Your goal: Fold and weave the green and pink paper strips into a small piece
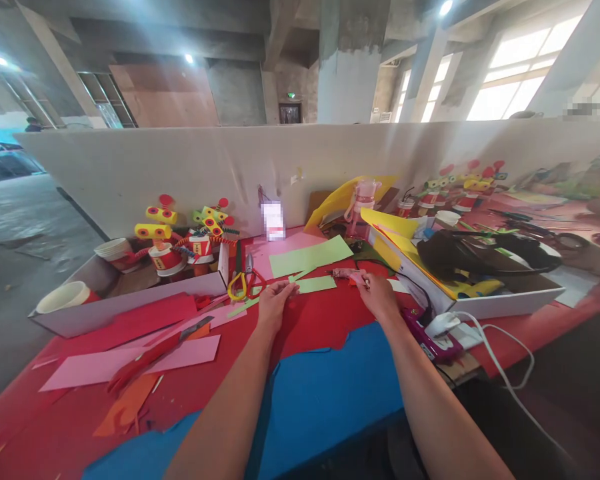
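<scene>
My left hand is closed in a pinch at the near end of a narrow light-green paper strip. A short light-green paper piece lies just right of those fingertips. My right hand is wrapped round a pink hot glue gun, whose tip points left above the green paper. Beyond both hands a larger light-green sheet rests on pink paper. Scissors with yellow handles and a pair with red handles lie left of my left hand.
At left, a white box holds paper-cup figures and cups. Another box at right contains yellow paper and a black strap-like item. Near my right wrist sits a purple power strip with cords. Pink paper and large red-handled scissors lie front left.
</scene>
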Tool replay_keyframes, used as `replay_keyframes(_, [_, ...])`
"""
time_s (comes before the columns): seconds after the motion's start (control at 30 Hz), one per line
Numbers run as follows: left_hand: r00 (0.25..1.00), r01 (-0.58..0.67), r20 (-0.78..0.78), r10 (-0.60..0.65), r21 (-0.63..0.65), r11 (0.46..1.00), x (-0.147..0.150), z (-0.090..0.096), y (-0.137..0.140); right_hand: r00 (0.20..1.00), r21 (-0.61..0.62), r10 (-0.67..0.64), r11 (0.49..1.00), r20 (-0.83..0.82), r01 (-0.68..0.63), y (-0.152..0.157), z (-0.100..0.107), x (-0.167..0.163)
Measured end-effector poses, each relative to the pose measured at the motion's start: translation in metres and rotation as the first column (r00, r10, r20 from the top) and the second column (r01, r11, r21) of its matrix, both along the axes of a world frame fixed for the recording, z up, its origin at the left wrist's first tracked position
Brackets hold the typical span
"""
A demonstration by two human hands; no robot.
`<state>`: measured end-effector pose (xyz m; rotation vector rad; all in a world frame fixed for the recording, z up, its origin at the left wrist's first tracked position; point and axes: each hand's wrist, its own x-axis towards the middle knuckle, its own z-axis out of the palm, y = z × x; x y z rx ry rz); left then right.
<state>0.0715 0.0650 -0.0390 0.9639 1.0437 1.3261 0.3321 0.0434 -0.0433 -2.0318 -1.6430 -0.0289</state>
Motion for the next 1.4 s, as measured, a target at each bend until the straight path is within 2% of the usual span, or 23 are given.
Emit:
replay_keyframes(0.2, [0.998,0.023,0.052,-0.021,-0.033,0.999,-0.002,0.0,0.001,0.998,-0.21,-0.05,0.976,0.043,0.058,-0.002,0.002,-0.008])
replay_keyframes(0.37, [0.998,0.022,0.059,-0.02,-0.027,0.999,-0.002,-0.001,0.002,0.992,-0.23,-0.093,0.967,0.082,0.11,-0.005,0.008,-0.014])
replay_keyframes(0.43, [0.998,0.021,0.054,-0.02,-0.029,0.999,-0.002,0.0,0.001,0.994,-0.205,-0.113,0.972,0.006,0.112,-0.008,0.011,-0.014])
replay_keyframes(0.5, [0.998,0.015,0.06,-0.013,-0.032,0.999,-0.002,0.0,0.001,0.98,-0.15,-0.095,0.986,-0.176,0.068,-0.011,0.015,-0.014])
replay_keyframes(0.57, [0.997,0.005,0.077,-0.002,-0.036,0.999,-0.003,0.0,0.002,0.893,-0.04,0.001,0.999,-0.449,-0.02,-0.016,0.021,-0.016])
replay_keyframes(0.6, [0.996,0.0,0.087,0.003,-0.037,0.999,-0.003,0.0,0.002,0.805,0.027,0.075,0.997,-0.588,-0.073,-0.019,0.024,-0.019])
replay_keyframes(0.67, [0.995,-0.009,0.102,0.012,-0.036,0.999,-0.003,-0.001,0.003,0.56,0.105,0.192,0.977,-0.806,-0.184,-0.027,0.03,-0.027])
replay_keyframes(0.73, [0.994,-0.012,0.109,0.016,-0.032,0.999,-0.003,-0.003,0.004,0.379,0.116,0.228,0.948,-0.897,-0.297,-0.034,0.033,-0.038])
replay_keyframes(0.77, [0.994,-0.014,0.112,0.017,-0.031,0.999,-0.003,-0.003,0.004,0.34,0.12,0.238,0.935,-0.91,-0.333,-0.037,0.033,-0.044])
replay_keyframes(0.83, [0.993,-0.01,0.12,0.014,-0.027,1.0,-0.003,-0.003,0.004,0.347,0.151,0.279,0.923,-0.895,-0.353,-0.042,0.032,-0.054])
replay_keyframes(0.97, [0.991,-0.005,0.134,0.009,-0.024,1.0,-0.003,-0.002,0.003,0.508,0.225,0.388,0.909,-0.769,-0.352,-0.051,0.03,-0.068])
replay_keyframes(1.03, [0.991,-0.011,0.132,0.014,-0.025,1.0,-0.003,-0.002,0.002,0.555,0.26,0.434,0.893,-0.71,-0.366,-0.055,0.03,-0.074])
replay_keyframes(1.17, [0.991,-0.002,0.136,0.006,-0.032,0.999,-0.003,-0.002,0.003,0.577,0.312,0.494,0.867,-0.651,-0.389,-0.059,0.03,-0.083])
replay_keyframes(1.4, [0.991,-0.002,0.137,0.006,-0.027,1.0,-0.003,-0.002,0.002,0.605,0.323,0.499,0.866,-0.621,-0.382,-0.058,0.021,-0.09])
